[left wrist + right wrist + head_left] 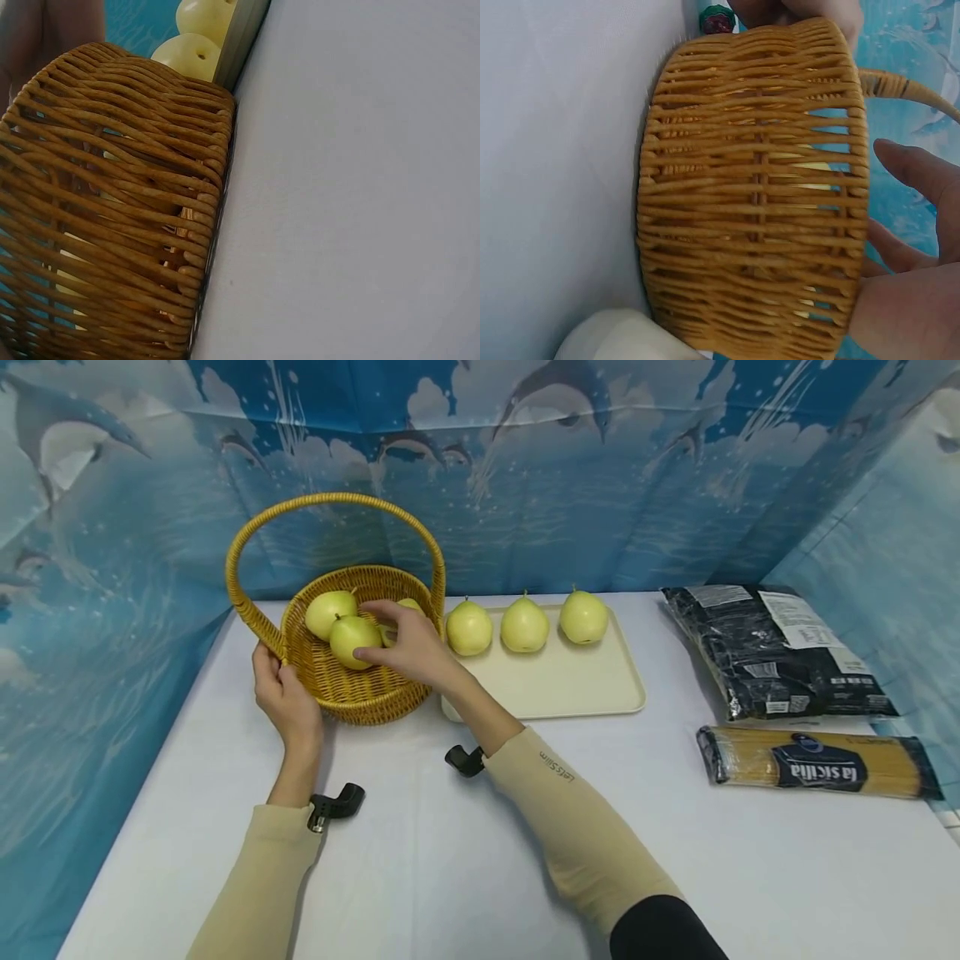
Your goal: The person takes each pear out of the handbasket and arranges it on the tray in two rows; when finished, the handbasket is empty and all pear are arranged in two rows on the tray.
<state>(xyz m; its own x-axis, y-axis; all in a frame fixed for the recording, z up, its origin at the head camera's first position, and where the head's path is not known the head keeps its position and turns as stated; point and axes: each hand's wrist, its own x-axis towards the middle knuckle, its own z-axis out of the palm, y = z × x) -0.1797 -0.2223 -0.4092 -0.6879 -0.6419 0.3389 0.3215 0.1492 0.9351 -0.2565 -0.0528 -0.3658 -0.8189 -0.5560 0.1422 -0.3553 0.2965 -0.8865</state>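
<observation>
A yellow wicker basket (360, 706) with a tall arched handle stands at the left of the table, with several yellow-green pears inside. My left hand (288, 697) grips the basket's left side, near the foot of the handle. Over the basket, my right hand (412, 643) reaches in with thumb and fingers apart, beside the front pear (348, 639). Another pear (327, 612) lies behind that one. More pears are partly hidden by the right hand. In the right wrist view, the wicker wall (757, 195) covers most of the pears.
Right of the basket lies a cream tray (555, 685) with three pears (524, 625) along its back edge. Farther right are a black plastic package (780, 660) and a pack of spaghetti (821, 762). A blue dolphin-print curtain (525, 510) hangs behind the white table (420, 860).
</observation>
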